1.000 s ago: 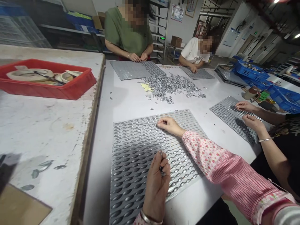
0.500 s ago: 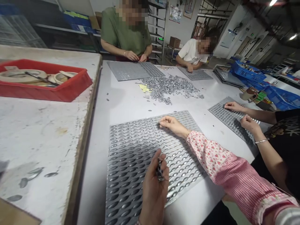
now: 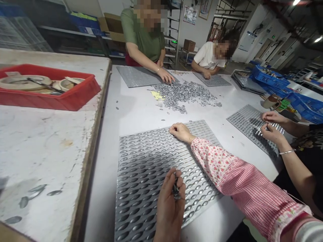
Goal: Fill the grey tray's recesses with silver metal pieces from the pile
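A grey tray (image 3: 141, 168) with rows of oval pockets lies on the white table in front of me. My left hand (image 3: 170, 205) hovers over its near part, fingers closed around several small metal pieces (image 3: 175, 190). My right hand (image 3: 180, 131), in a pink floral sleeve, rests at the tray's far edge with fingertips pressed together on a pocket. What it pinches is too small to make out. A heap of loose silver pieces (image 3: 185, 94) lies farther back on the table.
A red bin (image 3: 47, 88) with tape rolls sits on the worn table at left. A co-worker's hands (image 3: 271, 129) work a second tray (image 3: 249, 127) at right. Two more people sit at the far side with trays. Blue crates (image 3: 275, 79) stand at the far right.
My left hand has drawn back toward me over the tray, still holding pieces. My right hand stayed at the far edge. The person in green has reached a hand to the heap.
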{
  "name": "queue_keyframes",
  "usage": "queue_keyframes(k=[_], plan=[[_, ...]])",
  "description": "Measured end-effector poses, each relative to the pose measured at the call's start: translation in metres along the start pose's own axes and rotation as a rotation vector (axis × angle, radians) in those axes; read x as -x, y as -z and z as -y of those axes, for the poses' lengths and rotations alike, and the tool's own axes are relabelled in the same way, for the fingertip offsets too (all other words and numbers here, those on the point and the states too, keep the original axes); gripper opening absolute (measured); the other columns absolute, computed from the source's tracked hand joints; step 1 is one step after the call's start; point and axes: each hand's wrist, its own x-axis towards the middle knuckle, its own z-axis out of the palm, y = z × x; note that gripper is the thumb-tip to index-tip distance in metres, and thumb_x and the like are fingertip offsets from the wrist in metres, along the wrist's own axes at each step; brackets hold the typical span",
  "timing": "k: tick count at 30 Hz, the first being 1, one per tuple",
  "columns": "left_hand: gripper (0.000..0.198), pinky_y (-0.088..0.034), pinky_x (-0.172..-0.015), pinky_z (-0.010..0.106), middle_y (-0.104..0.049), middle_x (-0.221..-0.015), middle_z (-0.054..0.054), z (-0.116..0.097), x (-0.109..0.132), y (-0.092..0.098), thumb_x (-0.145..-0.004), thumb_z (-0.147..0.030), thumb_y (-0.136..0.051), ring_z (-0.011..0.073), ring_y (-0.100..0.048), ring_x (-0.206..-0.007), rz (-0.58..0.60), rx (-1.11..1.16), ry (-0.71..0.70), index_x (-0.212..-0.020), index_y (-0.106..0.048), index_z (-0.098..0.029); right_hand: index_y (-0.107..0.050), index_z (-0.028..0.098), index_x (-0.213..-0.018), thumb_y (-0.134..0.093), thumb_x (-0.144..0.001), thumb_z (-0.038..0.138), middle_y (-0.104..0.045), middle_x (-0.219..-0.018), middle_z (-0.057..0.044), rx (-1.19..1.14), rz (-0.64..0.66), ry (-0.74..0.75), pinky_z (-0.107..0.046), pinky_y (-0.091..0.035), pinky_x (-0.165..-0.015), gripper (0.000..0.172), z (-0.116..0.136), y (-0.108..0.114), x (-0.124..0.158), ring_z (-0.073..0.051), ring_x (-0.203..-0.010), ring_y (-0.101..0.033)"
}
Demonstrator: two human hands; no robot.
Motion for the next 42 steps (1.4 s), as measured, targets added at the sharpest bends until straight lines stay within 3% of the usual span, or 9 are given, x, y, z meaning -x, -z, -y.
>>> queue_keyframes(k=[7, 9, 11, 14, 19, 23, 27, 31, 42], plan=[[0.017, -0.048, -0.055, 0.012, -0.063, -0.089, 0.003, 0.001, -0.001, 0.004, -0.085, -0.005, -0.058, 0.0038, -0.053, -0.062, 0.000, -0.012, -0.040, -0.093, -0.068, -0.016, -0.064, 0.014, -0.077, -0.061, -0.082, 0.021, -0.061, -0.072, 0.000, -0.122, -0.032, -0.014, -0.023, -0.039, -0.070, 0.010, 0.016, 0.008, 0.019, -0.011, -0.068, -0.051], [0.018, -0.049, -0.058, 0.013, -0.062, -0.088, 0.002, 0.001, -0.002, 0.005, -0.083, -0.006, -0.062, 0.0047, -0.055, -0.066, 0.013, -0.019, -0.069, -0.096, -0.069, -0.017, -0.063, 0.013, -0.081, -0.061, -0.084, 0.029, -0.060, -0.072, 0.000, -0.360, 0.108, -0.027, -0.022, -0.039, -0.064, 0.017, 0.026, 0.018, 0.038, -0.010, -0.064, -0.050], [0.016, -0.049, -0.058, 0.013, -0.061, -0.086, 0.001, 0.001, -0.002, 0.005, -0.081, -0.008, -0.066, 0.0050, -0.056, -0.066, 0.006, -0.013, -0.084, -0.094, -0.069, -0.017, -0.063, 0.013, -0.082, -0.067, -0.080, 0.039, -0.061, -0.073, 0.000, -0.563, 0.400, -0.013, -0.021, -0.039, -0.060, 0.026, 0.037, 0.029, 0.062, -0.009, -0.063, -0.050], [0.012, -0.048, -0.058, 0.012, -0.060, -0.083, -0.001, 0.001, -0.004, 0.005, -0.078, -0.010, -0.070, 0.0043, -0.056, -0.064, -0.014, 0.000, -0.111, -0.086, -0.067, -0.017, -0.066, 0.013, -0.088, -0.076, -0.071, 0.041, -0.057, -0.069, 0.003, -0.625, 0.662, 0.036, -0.020, -0.037, -0.057, 0.034, 0.052, 0.041, 0.096, -0.008, -0.061, -0.048], [0.012, -0.052, -0.061, 0.012, -0.064, -0.085, 0.000, -0.001, -0.003, 0.002, -0.084, -0.006, -0.061, 0.0048, -0.061, -0.067, -0.045, 0.007, -0.146, -0.085, -0.068, -0.016, -0.063, 0.014, -0.081, -0.074, -0.075, 0.044, -0.061, -0.072, 0.000, -0.791, 0.554, 0.001, -0.022, -0.042, -0.062, 0.033, 0.064, 0.029, 0.116, -0.009, -0.065, -0.054], [0.025, -0.057, -0.072, 0.017, -0.069, -0.103, 0.010, -0.006, 0.001, -0.003, -0.090, -0.004, -0.047, 0.0133, -0.068, -0.092, -0.085, 0.020, -0.099, -0.101, -0.066, -0.014, -0.059, 0.015, -0.085, -0.069, -0.078, 0.045, -0.068, -0.080, -0.004, -0.918, 0.340, -0.090, -0.023, -0.045, -0.065, 0.032, 0.047, 0.020, 0.080, -0.010, -0.067, -0.058], [0.023, -0.047, -0.044, 0.009, -0.064, -0.076, 0.002, -0.009, 0.003, -0.005, -0.095, -0.008, -0.040, 0.0030, -0.058, -0.051, -0.084, 0.116, 0.087, -0.095, -0.063, -0.013, -0.063, 0.013, -0.088, -0.057, -0.085, 0.027, -0.065, -0.072, -0.001, -0.518, 0.074, -0.141, -0.020, -0.041, -0.063, 0.015, 0.015, 0.019, 0.025, -0.008, -0.064, -0.055], [0.030, -0.026, -0.028, 0.010, -0.042, -0.056, -0.007, -0.009, 0.001, -0.003, -0.099, -0.018, -0.036, -0.0005, -0.032, -0.032, 0.007, 0.222, 0.167, -0.080, -0.059, -0.013, -0.068, 0.012, -0.084, -0.061, -0.076, 0.019, -0.061, -0.064, 0.003, -0.351, 0.067, -0.137, -0.019, -0.037, -0.059, 0.012, -0.004, 0.015, -0.009, -0.008, -0.058, -0.050], [0.020, -0.033, -0.034, 0.012, -0.053, -0.069, -0.001, -0.008, 0.003, -0.001, -0.093, -0.009, -0.042, 0.0026, -0.038, -0.043, -0.046, 0.115, 0.140, -0.090, -0.062, -0.014, -0.068, 0.014, -0.065, -0.069, -0.072, 0.015, -0.059, -0.062, 0.004, -0.086, 0.100, 0.010, -0.021, -0.033, -0.062, 0.007, 0.002, 0.008, -0.022, -0.008, -0.060, -0.049]])
